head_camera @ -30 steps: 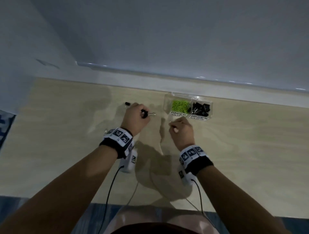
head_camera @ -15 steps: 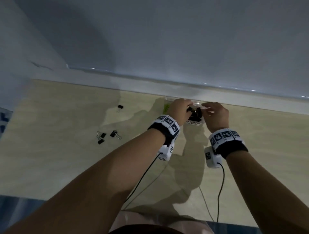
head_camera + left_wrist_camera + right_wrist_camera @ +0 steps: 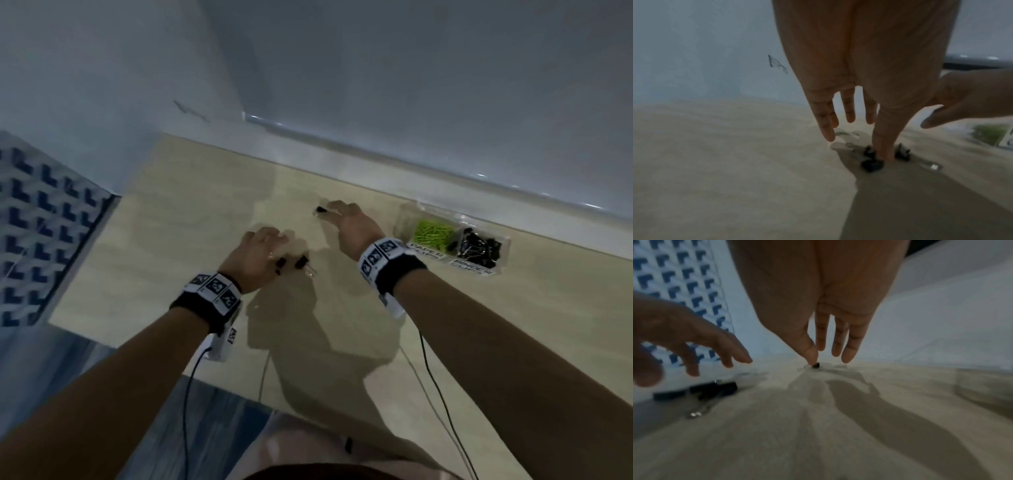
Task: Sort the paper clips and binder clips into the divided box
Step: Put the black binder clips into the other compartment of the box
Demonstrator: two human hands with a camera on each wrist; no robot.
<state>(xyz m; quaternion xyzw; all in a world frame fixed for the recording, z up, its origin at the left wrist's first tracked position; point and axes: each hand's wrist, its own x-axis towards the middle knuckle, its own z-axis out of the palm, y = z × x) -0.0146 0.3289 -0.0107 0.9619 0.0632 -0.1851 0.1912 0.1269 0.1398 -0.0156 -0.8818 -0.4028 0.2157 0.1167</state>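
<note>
The divided box on the counter already holds most clips. Four binder clips remain (all black): three under the left hand, one touched by the right hand. Both grips are spread, nothing pinched yet.

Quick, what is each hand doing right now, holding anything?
Left hand: open, fingers spread, thumb down among three black clips.
Right hand: open, thumb tip at a lone black clip, no grip on it yet.

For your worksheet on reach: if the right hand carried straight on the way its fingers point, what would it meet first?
Most likely the lone black binder clip on the table: the right hand points its fingers down at it, fingertips just above or barely touching; blur hides which.
</note>
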